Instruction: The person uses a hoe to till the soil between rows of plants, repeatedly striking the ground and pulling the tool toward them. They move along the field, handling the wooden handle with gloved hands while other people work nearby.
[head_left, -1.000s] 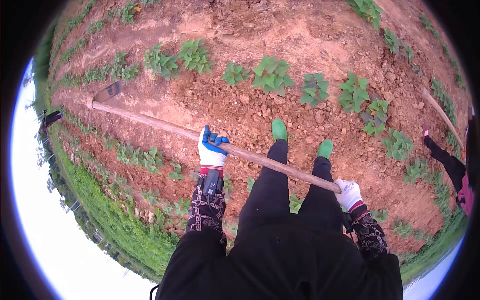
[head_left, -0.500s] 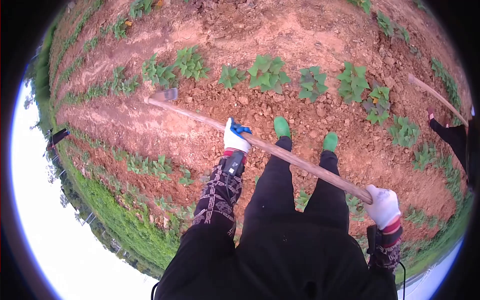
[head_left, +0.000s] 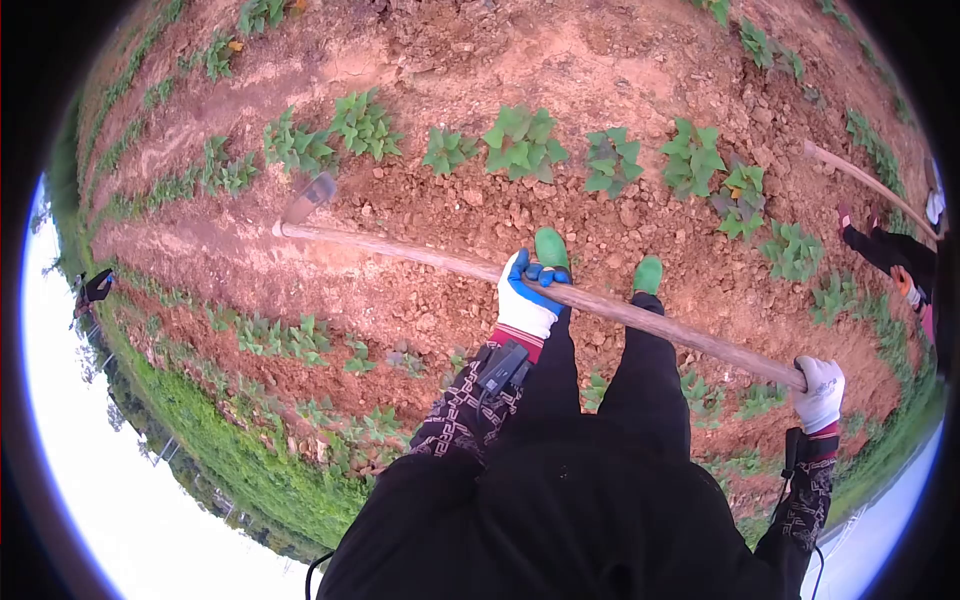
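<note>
A hoe [head_left: 430, 257] with a long wooden handle lies slantwise across the view, its metal blade [head_left: 312, 196] at the upper left beside the leafy plants. My left hand [head_left: 528, 297], in a white glove with blue palm and fingers, is wrapped round the middle of the handle. Gripping the handle's butt end at the right is my gloved right hand [head_left: 820, 390]. A row of green plants [head_left: 523, 143] grows in the reddish soil just beyond my green shoes [head_left: 551, 248].
At the right edge another person [head_left: 905, 255] stands with a long wooden handle [head_left: 865, 182]. A further person [head_left: 95, 288] shows at the far left. More plant rows [head_left: 270, 338] run through the cloddy soil, and thick green growth [head_left: 230, 435] borders the field.
Both my hands have shifted right, the left one sliding toward the middle of the handle. The hoe's head has moved slightly left and its blade has turned. The view has shifted a little.
</note>
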